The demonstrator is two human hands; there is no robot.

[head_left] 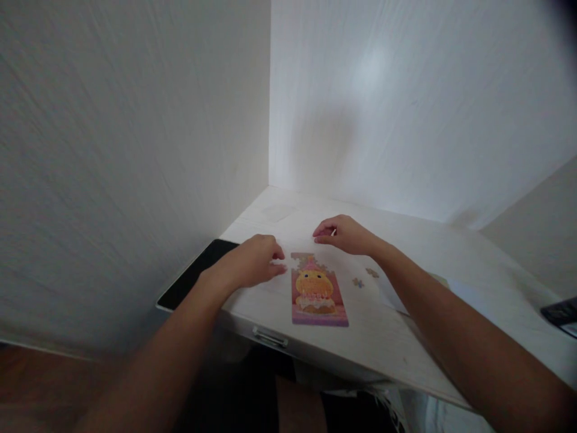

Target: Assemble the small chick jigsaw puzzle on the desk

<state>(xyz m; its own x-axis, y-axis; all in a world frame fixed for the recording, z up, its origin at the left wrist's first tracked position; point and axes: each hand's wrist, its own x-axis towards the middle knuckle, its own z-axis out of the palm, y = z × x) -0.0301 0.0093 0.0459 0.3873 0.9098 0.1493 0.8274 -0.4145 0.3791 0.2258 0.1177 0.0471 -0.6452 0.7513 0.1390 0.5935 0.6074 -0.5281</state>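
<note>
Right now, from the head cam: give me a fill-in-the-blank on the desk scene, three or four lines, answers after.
1. The partly built puzzle shows a ____ cartoon character on a pink ground.
2. The left hand rests at the puzzle's ____ edge.
3. The dark flat tablet lies against the ____ wall.
4. Two loose pieces lie on the white desk to the puzzle's ____, below the right hand.

Missing words: yellow; left; left; right

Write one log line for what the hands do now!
left hand: beside puzzle | right hand: pinching small piece, unclear | loose pieces: on desk
</note>
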